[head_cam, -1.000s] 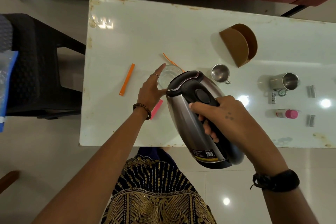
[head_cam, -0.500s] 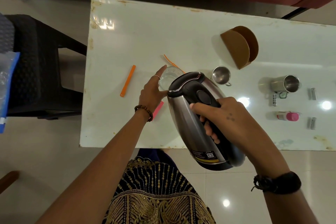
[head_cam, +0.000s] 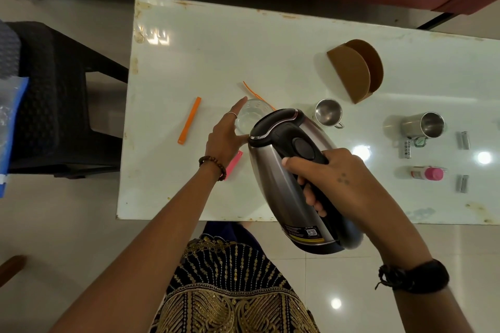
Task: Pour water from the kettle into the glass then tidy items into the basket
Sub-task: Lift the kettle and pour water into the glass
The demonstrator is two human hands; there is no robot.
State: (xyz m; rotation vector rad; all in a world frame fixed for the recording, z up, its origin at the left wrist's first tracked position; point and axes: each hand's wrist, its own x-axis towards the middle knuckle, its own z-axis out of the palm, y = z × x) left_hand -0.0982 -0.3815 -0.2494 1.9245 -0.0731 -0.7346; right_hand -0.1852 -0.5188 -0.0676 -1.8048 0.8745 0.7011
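My right hand (head_cam: pixel 341 178) grips the black handle of a steel kettle (head_cam: pixel 273 192), which is tilted with its top towards a clear glass (head_cam: pixel 250 115) on the white table (head_cam: pixel 216 57). My left hand (head_cam: pixel 226 134) wraps the near left side of the glass, thumb and fingers against it. The kettle's lid hides the glass's right edge and the spout. A brown basket (head_cam: pixel 357 73) stands at the back right of the table.
On the table lie an orange stick (head_cam: pixel 189 120), a pink stick (head_cam: pixel 233 165), a thin orange strip (head_cam: pixel 253 90), two steel mugs (head_cam: pixel 328 112) (head_cam: pixel 424 126), a pink-capped bottle (head_cam: pixel 427 172) and several batteries (head_cam: pixel 464 140). A black chair (head_cam: pixel 54 94) stands to the left.
The kettle has stayed tilted over the glass and both hands keep their grips. The whole scene has shifted slightly in view.
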